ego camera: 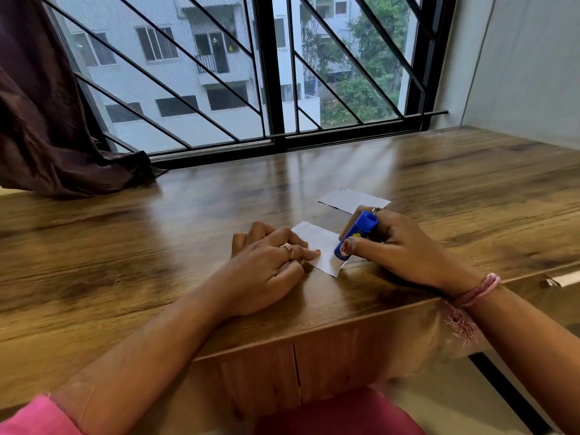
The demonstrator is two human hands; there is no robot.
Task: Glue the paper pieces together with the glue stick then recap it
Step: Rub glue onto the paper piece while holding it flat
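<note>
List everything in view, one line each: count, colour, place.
paper pieces: 2, white; one under both hands, one beyond it on the table
glue stick: 1, blue, tilted, lower end on the near paper
table: 1, brown wood
curtain: 1, dark, far left
window: 1, black bars, behind the table
left hand: 1, fingers resting on the near paper
right hand: 1, grips the glue stick

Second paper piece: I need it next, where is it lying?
In the head view, the second paper piece lies flat on the table, right of centre, just beyond the right hand gripping the glue stick.
</note>
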